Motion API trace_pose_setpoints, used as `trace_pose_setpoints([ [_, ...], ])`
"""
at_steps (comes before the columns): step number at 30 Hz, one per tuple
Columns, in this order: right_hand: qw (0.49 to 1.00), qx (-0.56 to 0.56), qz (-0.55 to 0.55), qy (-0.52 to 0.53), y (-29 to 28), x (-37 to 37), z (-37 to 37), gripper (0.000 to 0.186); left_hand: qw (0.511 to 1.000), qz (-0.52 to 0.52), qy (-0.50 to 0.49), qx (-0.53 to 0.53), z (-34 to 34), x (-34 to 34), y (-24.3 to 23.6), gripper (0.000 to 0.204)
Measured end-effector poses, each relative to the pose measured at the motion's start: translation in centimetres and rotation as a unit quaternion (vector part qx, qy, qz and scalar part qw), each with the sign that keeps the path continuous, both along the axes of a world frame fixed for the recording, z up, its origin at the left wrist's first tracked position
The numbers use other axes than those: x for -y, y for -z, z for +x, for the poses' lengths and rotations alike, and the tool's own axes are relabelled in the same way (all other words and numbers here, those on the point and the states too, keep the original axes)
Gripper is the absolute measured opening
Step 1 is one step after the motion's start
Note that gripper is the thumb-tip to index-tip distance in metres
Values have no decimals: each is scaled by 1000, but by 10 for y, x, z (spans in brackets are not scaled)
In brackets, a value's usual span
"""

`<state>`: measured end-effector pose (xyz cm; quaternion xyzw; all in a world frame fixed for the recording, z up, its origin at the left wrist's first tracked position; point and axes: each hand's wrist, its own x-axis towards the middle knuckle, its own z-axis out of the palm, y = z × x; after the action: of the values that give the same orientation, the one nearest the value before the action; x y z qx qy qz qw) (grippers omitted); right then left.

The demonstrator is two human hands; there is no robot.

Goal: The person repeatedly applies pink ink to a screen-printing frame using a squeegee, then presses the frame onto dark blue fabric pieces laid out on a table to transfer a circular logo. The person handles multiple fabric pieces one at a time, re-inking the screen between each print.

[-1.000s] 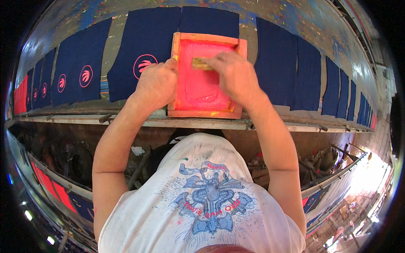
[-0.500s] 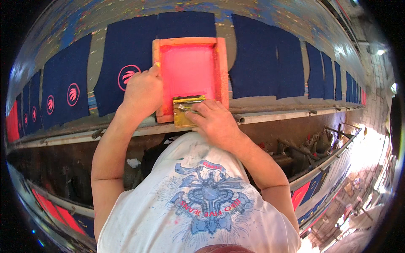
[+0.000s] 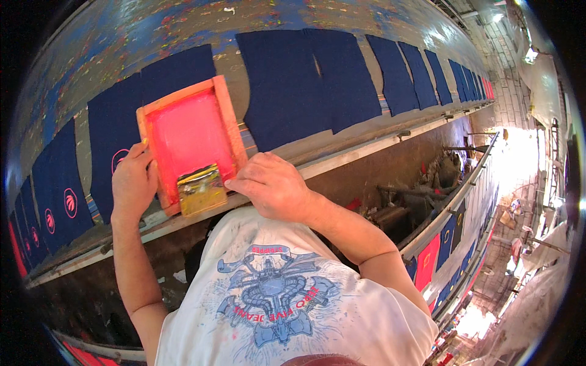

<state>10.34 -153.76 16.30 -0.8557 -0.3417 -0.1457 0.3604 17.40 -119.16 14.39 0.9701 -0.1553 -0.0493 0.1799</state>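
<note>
A wooden-framed printing screen (image 3: pixel 224 113), its mesh covered in bright pink ink, is at the left of centre over a dark navy fabric piece (image 3: pixel 177 72). My left hand (image 3: pixel 133 186) grips the screen's left rail, fingers closed round it. My right hand (image 3: pixel 271 186) is closed at the near end of the right rail, fingertips beside the squeegee. That squeegee (image 3: pixel 202 194), a wide ink-smeared yellowish blade, rests in the near end of the screen, untouched by my right palm. Whether the screen is lifted off the fabric, I cannot tell. A pink ring print (image 3: pixel 119 160) shows partly behind my left hand.
Navy pieces (image 3: pixel 281 85) lie in a row along the long paint-spattered table (image 3: pixel 262 18). Those at the left bear pink round prints (image 3: pixel 71 202). A pale rail (image 3: pixel 360 149) runs along the table's near edge. Another table with red and navy pieces (image 3: pixel 427 262) stands at the lower right.
My right hand has let go of the squeegee and moved to the screen's right rail. My left hand stays on the left rail. The view has turned, so the screen appears tilted and further left.
</note>
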Motion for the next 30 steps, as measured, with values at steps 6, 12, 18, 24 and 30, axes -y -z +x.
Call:
trace_pose_setpoints([
  [6, 999, -26, -26, -26, 15, 92, 0, 17, 995, 48, -75, 37, -13, 25, 0, 32],
  [12, 994, -59, -50, 71, 30, 215, 16, 9, 989, -10, -21, 144, -30, 127, -19, 34],
  [18, 974, -61, -109, 188, 54, 289, 50, 9, 994, 38, 98, 41, -32, 259, -12, 55],
  [24, 945, -165, -146, 243, 52, 315, 55, 6, 968, 108, 216, -62, -27, 334, 15, 73],
  [30, 939, -185, -168, 235, 59, 295, 53, 12, 959, 126, 249, -56, -16, 366, 33, 78],
])
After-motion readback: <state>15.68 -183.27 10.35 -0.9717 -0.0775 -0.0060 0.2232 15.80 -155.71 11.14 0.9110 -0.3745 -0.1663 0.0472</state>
